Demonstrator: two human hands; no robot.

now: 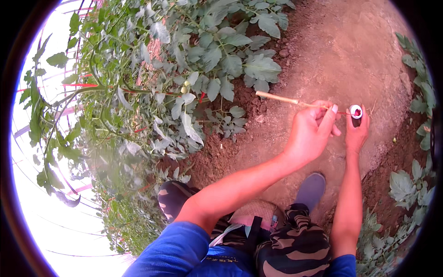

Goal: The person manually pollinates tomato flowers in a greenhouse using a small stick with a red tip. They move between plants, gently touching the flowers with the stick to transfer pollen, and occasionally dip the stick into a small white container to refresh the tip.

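My left hand [313,130] pinches a thin stick [277,97] with a pale, thicker end that points left towards the plants. The stick's thin reddish end reaches to the mouth of a small bottle [355,111] with a white rim and red inside. My right hand [357,133] holds that bottle between its fingers, the mouth facing up to the camera. Whether the tip is inside the mouth or just at its edge, I cannot tell. Both hands are over the dirt path, to the right of the tomato plants [211,55].
Leafy tomato plants with a few small green fruits [185,86] and red strings [140,130] fill the left side. More plants [403,188] line the right edge. A dirt path [349,52] runs between them. A woven bag [256,213] hangs at my waist, above my shoe [311,188].
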